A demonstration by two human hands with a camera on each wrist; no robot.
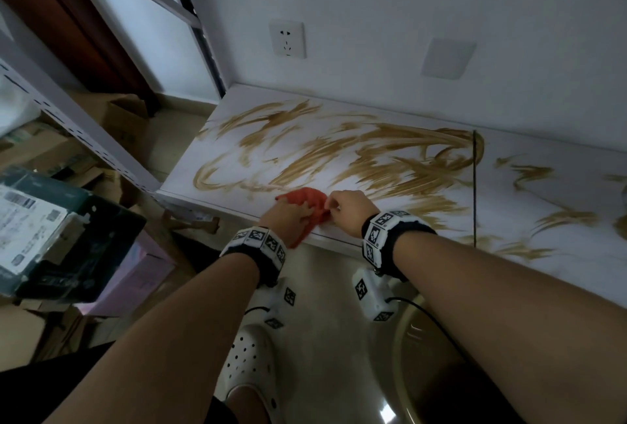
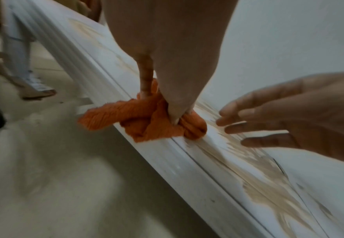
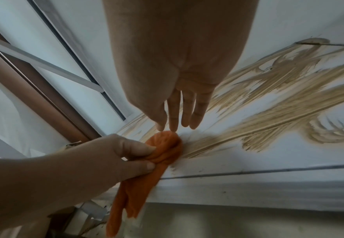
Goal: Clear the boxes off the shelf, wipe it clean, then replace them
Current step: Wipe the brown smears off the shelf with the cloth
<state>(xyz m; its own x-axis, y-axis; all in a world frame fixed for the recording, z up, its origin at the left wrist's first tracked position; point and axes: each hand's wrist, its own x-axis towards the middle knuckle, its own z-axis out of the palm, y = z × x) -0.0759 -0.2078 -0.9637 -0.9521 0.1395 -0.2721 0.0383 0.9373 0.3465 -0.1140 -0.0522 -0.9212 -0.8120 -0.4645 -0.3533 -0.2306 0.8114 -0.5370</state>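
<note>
An orange cloth (image 1: 305,196) lies bunched at the front edge of the white shelf (image 1: 505,192), which is streaked with brown smears (image 1: 390,155). My left hand (image 1: 307,211) pinches the cloth (image 2: 126,116) between thumb and fingers, and one end hangs over the shelf's front edge (image 2: 187,161). My right hand (image 1: 334,204) is just right of it. In the right wrist view its fingers (image 3: 175,122) are straight, with the tips touching the top of the cloth (image 3: 138,185). No boxes stand on the shelf.
A dark green box with a white label (image 1: 51,230) and a pink box (image 1: 135,274) sit at the left, with cardboard boxes (image 1: 125,114) on the floor behind a white rack upright (image 1: 68,111). The wall holds a socket (image 1: 287,38). My white shoe (image 1: 251,362) stands below.
</note>
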